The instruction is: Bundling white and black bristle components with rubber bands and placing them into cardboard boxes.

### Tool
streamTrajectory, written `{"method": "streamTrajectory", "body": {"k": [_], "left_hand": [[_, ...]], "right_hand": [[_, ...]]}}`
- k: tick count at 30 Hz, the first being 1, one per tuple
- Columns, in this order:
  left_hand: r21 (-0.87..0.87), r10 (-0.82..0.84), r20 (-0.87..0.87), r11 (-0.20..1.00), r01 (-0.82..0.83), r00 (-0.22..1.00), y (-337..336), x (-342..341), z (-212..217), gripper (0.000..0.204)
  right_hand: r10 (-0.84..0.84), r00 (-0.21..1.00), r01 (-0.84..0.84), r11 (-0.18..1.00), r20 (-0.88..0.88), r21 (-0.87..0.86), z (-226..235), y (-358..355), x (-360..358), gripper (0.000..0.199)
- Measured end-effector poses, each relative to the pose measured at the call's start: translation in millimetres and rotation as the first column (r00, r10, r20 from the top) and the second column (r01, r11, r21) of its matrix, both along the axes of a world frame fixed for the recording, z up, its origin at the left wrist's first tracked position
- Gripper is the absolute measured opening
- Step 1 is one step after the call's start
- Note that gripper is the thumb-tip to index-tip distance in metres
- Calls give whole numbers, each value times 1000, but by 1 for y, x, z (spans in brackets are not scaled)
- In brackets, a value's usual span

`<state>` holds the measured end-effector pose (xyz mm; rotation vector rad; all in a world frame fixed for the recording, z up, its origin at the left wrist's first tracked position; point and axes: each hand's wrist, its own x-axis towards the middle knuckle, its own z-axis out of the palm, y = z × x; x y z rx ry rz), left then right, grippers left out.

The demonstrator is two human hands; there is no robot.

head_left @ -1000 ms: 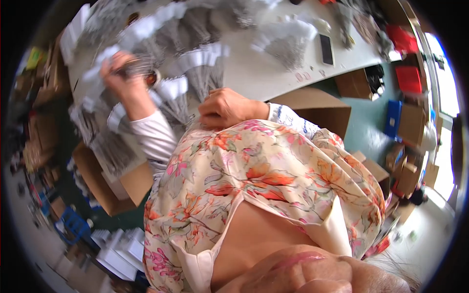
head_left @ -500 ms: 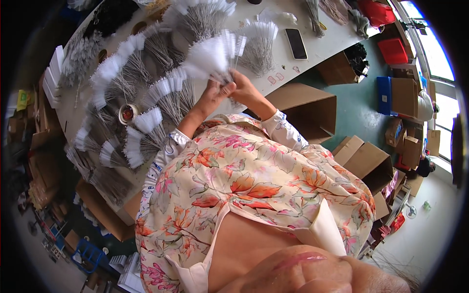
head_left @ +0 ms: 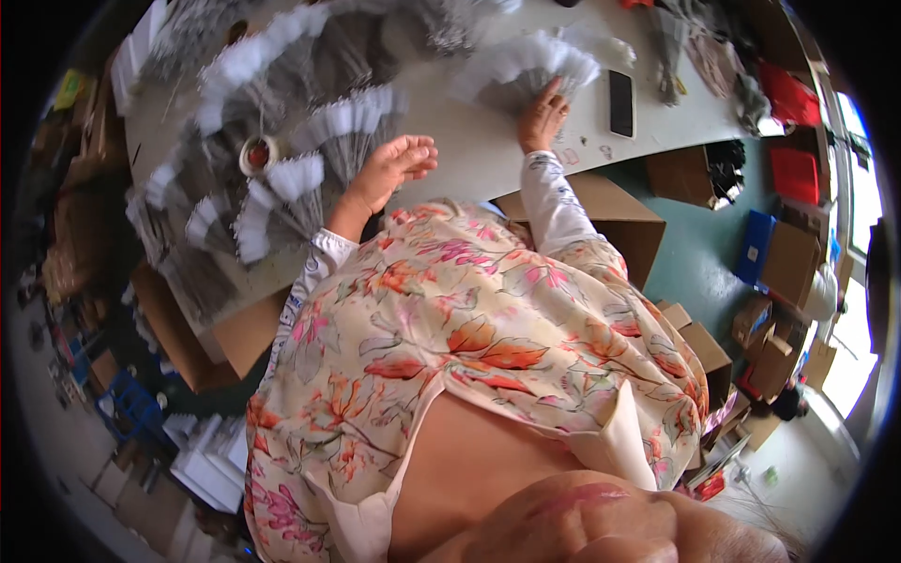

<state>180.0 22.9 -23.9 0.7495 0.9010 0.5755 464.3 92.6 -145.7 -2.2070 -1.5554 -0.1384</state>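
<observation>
under the right hand [head_left: 542, 113] lies a fanned bundle of white-tipped wires [head_left: 526, 68], spread on the white table [head_left: 469, 155]. the hand rests flat on the bundle's dark, gathered end, fingers [head_left: 554, 92] stretched and slightly apart, pressing down on it instead of pinching it; the white tips fan out just beyond the fingertips. just to the right of that hand a dark phone [head_left: 621, 101] lies flat on the table, near but not touching the hand.

the left hand [head_left: 392, 169] hovers above the table edge with its palm turned up and its fingers loosely curled and open, holding nothing. close to its left sit more fanned bundles [head_left: 282, 178] with white ends, overlapping one another, and a roll of tape [head_left: 260, 153] lies among them, a little farther left of the hand. the two hands are well apart, with a bare stretch of table between them.

below the right wrist, past the table edge, stands an open cardboard box [head_left: 610, 220] on the teal floor [head_left: 690, 244]. further right of the grip, stacked boxes [head_left: 779, 272] and red containers [head_left: 796, 174] stand by the wall. both sleeves are white, and a floral garment [head_left: 469, 328] fills the lower part of the view.
</observation>
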Motion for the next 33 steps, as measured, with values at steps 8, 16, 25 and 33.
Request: {"method": "streamTrajectory", "body": {"k": [8, 16, 25, 33], "left_hand": [[-5, 586, 7, 810, -586, 810, -41, -79, 0, 28], [234, 379, -17, 901, -365, 925, -63, -47, 35, 29], [417, 222, -128, 896, -151, 966, -55, -7, 43, 28], [676, 272, -123, 727, -120, 954, -42, -3, 39, 8]], "right_hand": [[48, 990, -53, 998, -131, -33, 47, -13, 3, 90], [127, -343, -481, 827, -931, 290, 163, -64, -50, 29], [-216, -499, -730, 626, -839, 274, 177, -90, -117, 22], [-106, -510, -550, 803, -854, 229, 154, -90, -124, 19]]}}
